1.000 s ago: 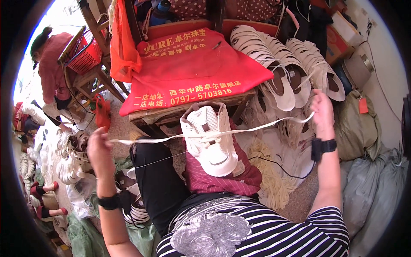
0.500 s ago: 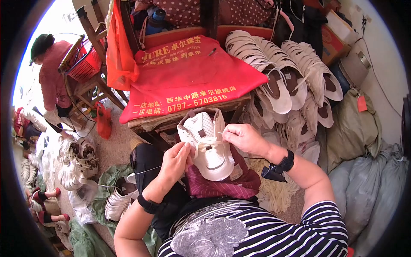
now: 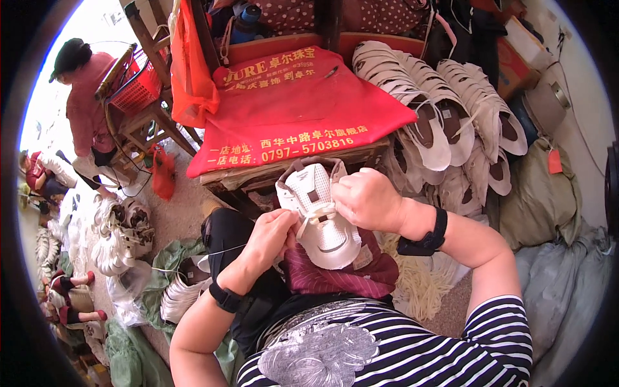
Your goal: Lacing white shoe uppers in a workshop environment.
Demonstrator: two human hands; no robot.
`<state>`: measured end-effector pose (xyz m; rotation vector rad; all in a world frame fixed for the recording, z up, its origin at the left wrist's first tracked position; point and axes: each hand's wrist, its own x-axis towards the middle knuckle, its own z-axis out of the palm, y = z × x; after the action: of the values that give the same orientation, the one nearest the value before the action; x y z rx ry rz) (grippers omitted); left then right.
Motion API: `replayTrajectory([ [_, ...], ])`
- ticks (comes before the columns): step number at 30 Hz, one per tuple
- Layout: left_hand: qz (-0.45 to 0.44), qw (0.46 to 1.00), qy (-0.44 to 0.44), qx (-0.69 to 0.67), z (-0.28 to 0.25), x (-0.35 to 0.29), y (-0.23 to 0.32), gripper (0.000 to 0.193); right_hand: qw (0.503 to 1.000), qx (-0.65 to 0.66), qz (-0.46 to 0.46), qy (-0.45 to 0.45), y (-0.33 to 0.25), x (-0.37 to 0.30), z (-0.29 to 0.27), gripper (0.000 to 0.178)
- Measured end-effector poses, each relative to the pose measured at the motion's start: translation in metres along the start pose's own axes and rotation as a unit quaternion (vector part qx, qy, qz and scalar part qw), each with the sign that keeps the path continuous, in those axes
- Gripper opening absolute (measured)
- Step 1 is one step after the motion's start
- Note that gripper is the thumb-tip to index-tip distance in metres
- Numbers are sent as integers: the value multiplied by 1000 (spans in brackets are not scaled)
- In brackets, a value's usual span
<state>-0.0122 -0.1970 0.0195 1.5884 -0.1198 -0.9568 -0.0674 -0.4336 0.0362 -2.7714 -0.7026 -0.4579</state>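
A white mesh shoe upper (image 3: 332,242) rests upright on maroon striped cloth (image 3: 306,274) over my lap, toe toward me. A pale shoelace (image 3: 320,211) crosses its throat. At the upper's left edge, my left hand (image 3: 271,238) is closed in a pinch on the shoelace beside the tongue. My right hand (image 3: 367,201) is closed against the right eyelet edge, knuckles up; its fingers hide the piece of lace it grips. Behind my left wrist runs a thin pale cord (image 3: 222,250) toward a stack of uppers on the left.
Ahead stands a low wooden table under a red printed bag (image 3: 303,109). Rows of stacked shoe uppers (image 3: 429,122) fill its right side. Pale laces (image 3: 419,284) lie in a heap by my right. Sacks (image 3: 561,290) line the right wall. Another person (image 3: 90,103) sits at the far left.
My right hand has turned over and closed in against the eyelet edge, where its fingertips held a lace end out. My left hand has shifted slightly right, still pinching.
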Motion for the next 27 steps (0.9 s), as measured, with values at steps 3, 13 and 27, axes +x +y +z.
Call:
replayTrajectory([
  [3, 4, 999, 21, 33, 0, 5, 2, 35, 988, 116, 95, -39, 8, -3, 9, 13],
  [13, 244, 737, 136, 616, 7, -2, 45, 15, 997, -27, -58, -31, 8, 23, -29, 45],
  [27, 357, 780, -45, 511, -33, 18, 48, 25, 977, 9, -185, -105, 47, 16, -20, 28],
])
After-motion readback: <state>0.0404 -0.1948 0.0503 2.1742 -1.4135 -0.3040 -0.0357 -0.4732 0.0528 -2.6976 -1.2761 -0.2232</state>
